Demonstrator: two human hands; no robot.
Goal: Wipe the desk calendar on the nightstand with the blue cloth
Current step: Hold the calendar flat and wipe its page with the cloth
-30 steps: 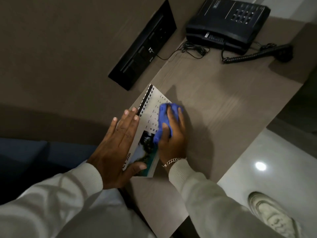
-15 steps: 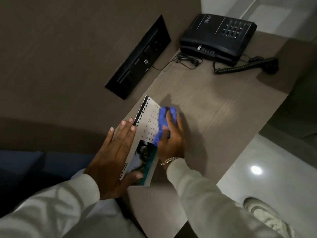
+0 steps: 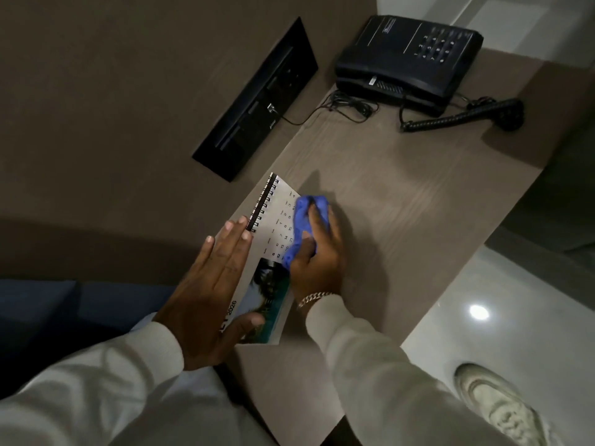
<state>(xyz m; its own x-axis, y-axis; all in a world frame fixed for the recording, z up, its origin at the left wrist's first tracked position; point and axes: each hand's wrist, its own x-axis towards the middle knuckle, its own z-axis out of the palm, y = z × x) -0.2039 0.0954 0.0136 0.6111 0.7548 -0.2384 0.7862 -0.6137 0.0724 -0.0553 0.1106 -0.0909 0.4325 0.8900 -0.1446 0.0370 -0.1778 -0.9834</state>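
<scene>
A spiral-bound desk calendar lies flat on the brown nightstand, its date grid and a dark photo facing up. My left hand presses flat on its left half, fingers spread toward the black spiral, thumb on the photo near the bottom edge. My right hand holds the bunched blue cloth against the calendar's right edge, over the date grid. Part of the cloth is hidden under my fingers.
A black telephone with its coiled cord and handset sits at the far end of the nightstand. A black socket panel is set in the wall to the left. A white shoe stands on the glossy floor at the right.
My right hand and the cloth have stayed on the calendar's right edge, with only small rubbing shifts. The camera view has drifted slightly. My left hand keeps pressing the calendar down.
</scene>
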